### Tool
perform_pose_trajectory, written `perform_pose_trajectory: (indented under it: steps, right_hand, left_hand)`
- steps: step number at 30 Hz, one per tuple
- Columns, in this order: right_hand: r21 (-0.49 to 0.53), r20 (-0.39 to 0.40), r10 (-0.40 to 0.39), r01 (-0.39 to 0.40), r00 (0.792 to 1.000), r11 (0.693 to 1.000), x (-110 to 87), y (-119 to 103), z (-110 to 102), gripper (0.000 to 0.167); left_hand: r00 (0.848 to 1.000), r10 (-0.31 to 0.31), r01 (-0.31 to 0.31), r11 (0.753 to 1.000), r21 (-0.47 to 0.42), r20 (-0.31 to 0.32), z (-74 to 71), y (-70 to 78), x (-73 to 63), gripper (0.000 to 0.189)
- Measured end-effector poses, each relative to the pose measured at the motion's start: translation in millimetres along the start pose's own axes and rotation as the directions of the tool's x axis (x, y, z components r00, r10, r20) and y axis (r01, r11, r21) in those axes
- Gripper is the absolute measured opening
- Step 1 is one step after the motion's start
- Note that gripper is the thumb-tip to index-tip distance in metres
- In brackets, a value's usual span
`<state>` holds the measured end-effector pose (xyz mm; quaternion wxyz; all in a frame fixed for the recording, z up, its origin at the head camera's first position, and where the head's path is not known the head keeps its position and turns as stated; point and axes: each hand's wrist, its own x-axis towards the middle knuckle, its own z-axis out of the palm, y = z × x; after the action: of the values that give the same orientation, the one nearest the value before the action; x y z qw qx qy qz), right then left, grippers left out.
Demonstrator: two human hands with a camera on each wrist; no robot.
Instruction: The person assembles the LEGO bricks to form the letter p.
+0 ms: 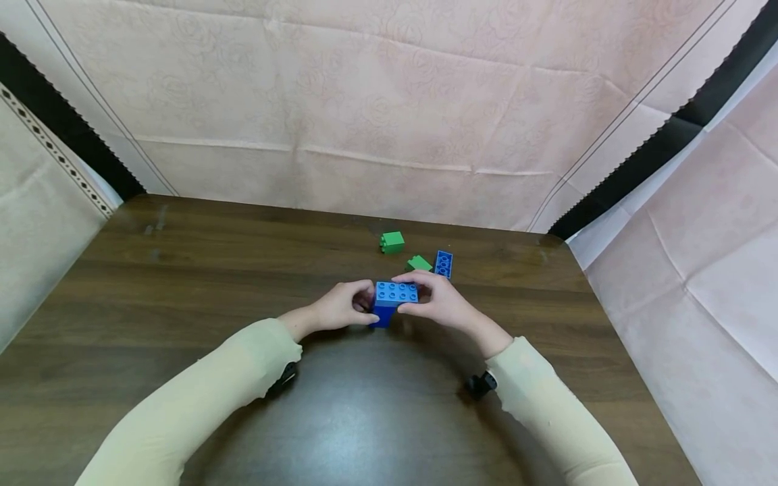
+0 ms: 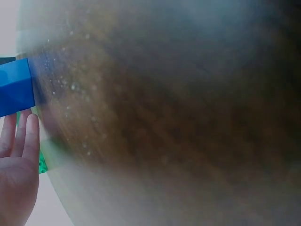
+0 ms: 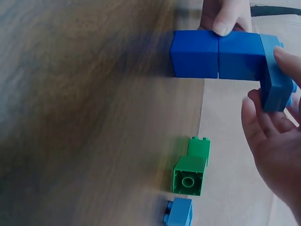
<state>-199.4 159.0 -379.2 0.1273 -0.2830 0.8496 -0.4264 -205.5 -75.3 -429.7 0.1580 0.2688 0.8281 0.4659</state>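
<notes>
In the head view, my left hand (image 1: 340, 307) grips a stack of dark blue toy building bricks (image 1: 383, 316) from the left, its thumb across the near side. My right hand (image 1: 440, 304) pinches a lighter blue studded brick (image 1: 396, 292) on top, which overhangs the stack to the right. Two dark blue bricks (image 3: 195, 54) show one above the other in the right wrist view, the left thumb at their seam. There the lighter brick (image 3: 276, 75) lies against the stack's upper end. The left wrist view catches only part of a blue brick (image 2: 16, 87) and the left fingers.
Beyond the hands on the brown wooden table (image 1: 231, 256) lie two green bricks, one farther back (image 1: 392, 242) and one nearer (image 1: 419, 263). Another blue brick (image 1: 444, 263) rests beside the nearer green one. A pale patterned cloth (image 1: 365, 101) hangs behind the table's far edge.
</notes>
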Motion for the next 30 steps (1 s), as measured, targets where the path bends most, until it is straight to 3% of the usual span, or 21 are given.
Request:
perform_pose_trajectory:
  steps: [7,16,30]
  right_hand:
    - [0.043,-0.024,0.057,-0.056,0.998,0.998,-4.6,3.9,-4.1,0.042]
    - [0.034,-0.026,0.032,-0.031,0.999,0.999,-10.8,-26.1,-6.1,0.039]
    - [0.04,-0.018,0.037,-0.037,0.999,0.999,-8.3,-19.3,-4.2,0.039]
  left_hand:
    - [1.0,-0.011,0.011,1.0,0.015,0.009,-1.1,1.7,-1.2,0.03]
    - [1.0,-0.015,0.015,0.999,0.041,-0.016,-8.0,6.6,-6.0,0.041]
    - [0.996,0.001,-0.006,0.998,-0.065,-0.089,-11.9,18.3,-7.8,0.046]
